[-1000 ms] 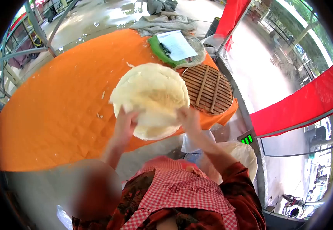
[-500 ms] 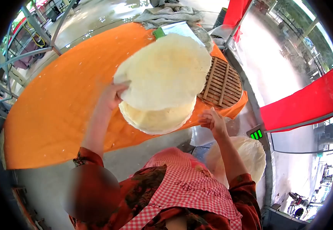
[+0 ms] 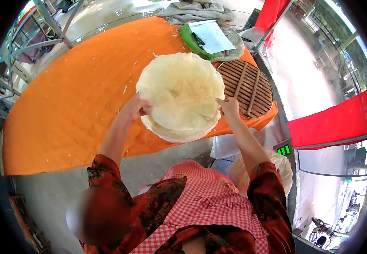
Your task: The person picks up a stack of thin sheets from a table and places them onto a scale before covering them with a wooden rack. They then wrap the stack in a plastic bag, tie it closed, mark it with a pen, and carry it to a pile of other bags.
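A large, thin, pale round rice paper sheet (image 3: 181,89) lies over a stack of similar sheets (image 3: 173,136), whose lower edges show beneath it. My left hand (image 3: 135,107) pinches the left edge of the top sheet, thumb on its upper face. At the right edge, my right hand (image 3: 230,107) has thumb and forefinger closed on the rim. The stack rests near the front edge of a table with an orange cloth (image 3: 78,97).
A round slatted wooden rack (image 3: 251,91) sits right of the stack. Behind are a paper (image 3: 213,37) with a pen, a green leaf-like piece (image 3: 187,40) and grey cloth (image 3: 196,12). Below right, more pale sheets (image 3: 284,167) stand beside my right arm. A red banner (image 3: 331,122) hangs further right.
The raised sheet has come down and toward me onto the stack, uncovering the paper and pen behind. My right hand has moved up to the sheet's right edge; my left keeps its edge.
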`<state>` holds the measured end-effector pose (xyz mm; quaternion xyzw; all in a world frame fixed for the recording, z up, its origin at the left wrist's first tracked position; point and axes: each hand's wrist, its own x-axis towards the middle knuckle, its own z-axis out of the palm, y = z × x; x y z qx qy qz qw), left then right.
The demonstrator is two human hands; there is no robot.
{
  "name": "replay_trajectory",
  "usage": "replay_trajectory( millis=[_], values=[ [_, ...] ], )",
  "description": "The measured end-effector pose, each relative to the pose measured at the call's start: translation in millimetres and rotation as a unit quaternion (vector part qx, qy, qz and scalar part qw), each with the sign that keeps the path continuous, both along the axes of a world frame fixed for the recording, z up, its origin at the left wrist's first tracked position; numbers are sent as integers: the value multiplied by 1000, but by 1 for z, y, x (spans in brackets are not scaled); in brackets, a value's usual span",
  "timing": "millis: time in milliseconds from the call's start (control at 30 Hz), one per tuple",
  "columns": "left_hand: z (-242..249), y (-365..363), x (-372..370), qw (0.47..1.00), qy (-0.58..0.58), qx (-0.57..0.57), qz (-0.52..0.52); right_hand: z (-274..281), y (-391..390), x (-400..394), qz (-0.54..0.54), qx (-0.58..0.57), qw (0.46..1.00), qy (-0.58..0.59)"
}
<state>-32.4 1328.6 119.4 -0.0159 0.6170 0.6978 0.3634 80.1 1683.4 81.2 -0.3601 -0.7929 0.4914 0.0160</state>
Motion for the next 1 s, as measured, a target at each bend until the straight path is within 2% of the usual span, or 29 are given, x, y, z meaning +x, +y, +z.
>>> replay_trajectory(
  millis=[67, 167, 267, 300, 400, 433, 533, 600, 633, 700, 767, 833, 933, 1000],
  values=[
    [-6, 0, 5, 1000, -19, -5, -10, -10, 11, -8, 71, 26, 994, -76],
    [-8, 2, 14, 1000, -9, -10, -2, -14, 8, -10, 88, 68, 993, -36],
    [-9, -1, 11, 1000, 22, 7, 12, -5, 15, -15, 43, -151, 988, -5],
    [-6, -1, 6, 999, 35, 17, 14, 21, 5, -11, 6, -184, 983, 17],
    [6, -8, -1, 998, 50, 45, 6, 53, -9, 3, -25, -186, 967, 169],
    [22, -6, 6, 998, 48, 31, 35, 60, -16, 13, -23, -169, 967, 187],
    [-39, -24, -17, 989, 74, -116, 56, 26, -43, 41, -50, -175, 970, 159],
    [-39, -14, -8, 968, 153, -185, 68, 12, -55, 52, -32, -173, 975, 134],
    [-39, -11, -1, 954, 192, -219, 77, 4, -57, 55, -36, -177, 974, 137],
    [-46, -5, 9, 882, 324, -328, 93, -10, -61, 60, -44, -189, 971, 142],
    [-48, 1, 20, 780, 468, -405, 93, -20, -63, 64, -40, -154, 976, 149],
    [-34, 9, 40, 646, 620, -438, 74, -35, -63, 66, -41, -138, 976, 166],
    [-33, 31, 63, 616, 638, -461, -9, -44, -55, 65, -36, -94, 984, 146],
    [-62, 33, 67, 609, 631, -473, -82, -53, -52, 67, -26, -85, 986, 139]
  ],
)
